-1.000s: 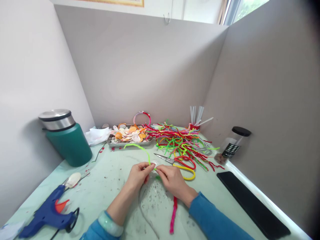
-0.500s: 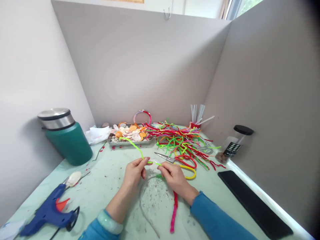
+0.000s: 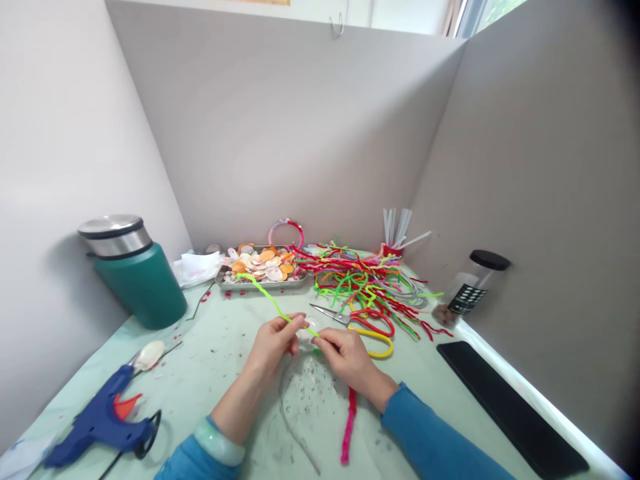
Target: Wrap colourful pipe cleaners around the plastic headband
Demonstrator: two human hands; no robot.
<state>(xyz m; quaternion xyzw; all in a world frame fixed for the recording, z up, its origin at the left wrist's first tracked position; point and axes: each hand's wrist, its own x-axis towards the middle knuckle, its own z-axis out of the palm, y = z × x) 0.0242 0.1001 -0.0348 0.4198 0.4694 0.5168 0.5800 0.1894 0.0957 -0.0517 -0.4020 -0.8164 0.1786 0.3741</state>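
Backdrop: grey partition past both hands, specks on the tablecloth under them.
Glue gun: lying well left of the left hand.
Left hand: pinching the green pipe cleaner, whose loose end pokes up and away.
Grey hoop: below, between the hands.
Right hand: pinching the other end; looks like a straightening or positioning step, and moving it calls for a light, steady grip.
Scissors: just beyond that hand.
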